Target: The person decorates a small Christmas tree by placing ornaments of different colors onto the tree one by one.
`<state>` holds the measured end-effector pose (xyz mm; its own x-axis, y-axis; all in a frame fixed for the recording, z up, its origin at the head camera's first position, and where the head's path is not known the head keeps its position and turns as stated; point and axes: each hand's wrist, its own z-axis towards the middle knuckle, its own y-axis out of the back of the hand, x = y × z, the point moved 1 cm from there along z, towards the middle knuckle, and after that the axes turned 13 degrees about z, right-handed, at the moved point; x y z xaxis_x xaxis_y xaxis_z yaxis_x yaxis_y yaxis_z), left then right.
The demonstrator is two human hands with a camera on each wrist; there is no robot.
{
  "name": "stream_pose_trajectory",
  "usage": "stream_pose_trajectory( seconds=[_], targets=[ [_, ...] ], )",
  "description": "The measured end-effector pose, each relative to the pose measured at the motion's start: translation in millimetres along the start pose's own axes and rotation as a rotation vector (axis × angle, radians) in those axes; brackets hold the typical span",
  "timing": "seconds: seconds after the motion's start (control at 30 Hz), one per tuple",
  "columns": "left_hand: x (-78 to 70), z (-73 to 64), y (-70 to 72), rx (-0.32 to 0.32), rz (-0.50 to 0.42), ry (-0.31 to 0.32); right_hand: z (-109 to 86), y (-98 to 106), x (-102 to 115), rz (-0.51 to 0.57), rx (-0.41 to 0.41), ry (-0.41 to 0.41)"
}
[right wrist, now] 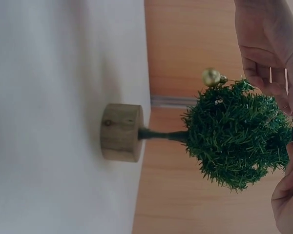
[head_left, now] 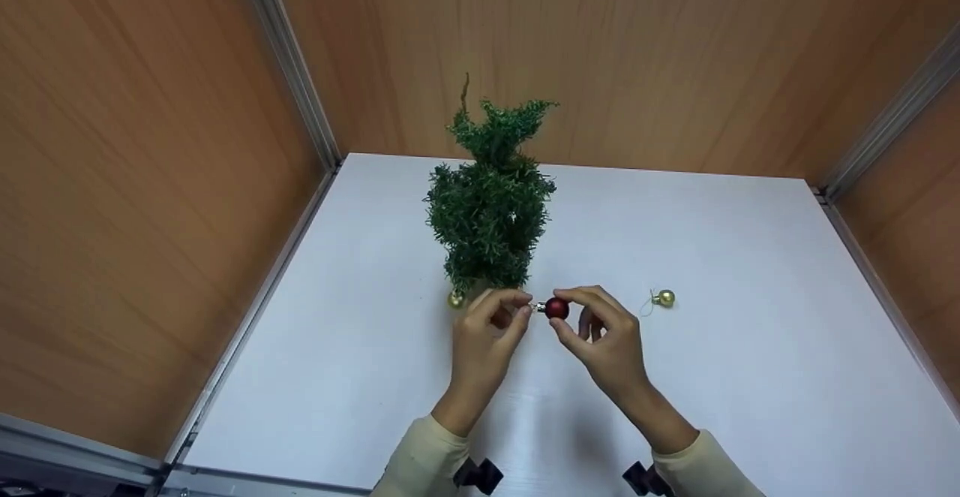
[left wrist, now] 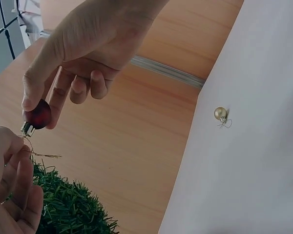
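Observation:
A dark red Christmas bauble with a silvery cap is held between the thumb and forefinger of my right hand. Thin wire trails from its cap, and my left hand pinches that wire with thumb and fingertips. Both hands are raised in front of a small artificial Christmas tree. In the right wrist view the tree stands upright on a round wooden base. One gold bauble hangs from a low branch on its left side.
Another gold bauble with a wire loop lies on the white table, right of the right hand. Wood-grain panels with metal edge rails enclose the table at the back and sides.

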<state>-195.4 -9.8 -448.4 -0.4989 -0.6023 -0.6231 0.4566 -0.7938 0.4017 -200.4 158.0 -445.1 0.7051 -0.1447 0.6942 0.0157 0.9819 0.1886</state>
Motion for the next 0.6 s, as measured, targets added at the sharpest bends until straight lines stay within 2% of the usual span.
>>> stream_pose_trajectory(
  seconds=[0.27, 0.47, 0.6],
  targets=[
    [2.6, -0.4, 2.8, 0.000, -0.024, 0.033, -10.9, -4.6, -7.3, -0.004, 0.009, -0.054],
    [6.1, -0.3, 3.7, 0.004, -0.026, 0.046, -9.2, -10.9, 7.9, 0.018, 0.015, -0.057],
    [9.3, 0.0, 2.9, 0.004, -0.026, 0.042, -8.9, -15.6, 13.7, 0.021, 0.019, -0.112]
  ],
)
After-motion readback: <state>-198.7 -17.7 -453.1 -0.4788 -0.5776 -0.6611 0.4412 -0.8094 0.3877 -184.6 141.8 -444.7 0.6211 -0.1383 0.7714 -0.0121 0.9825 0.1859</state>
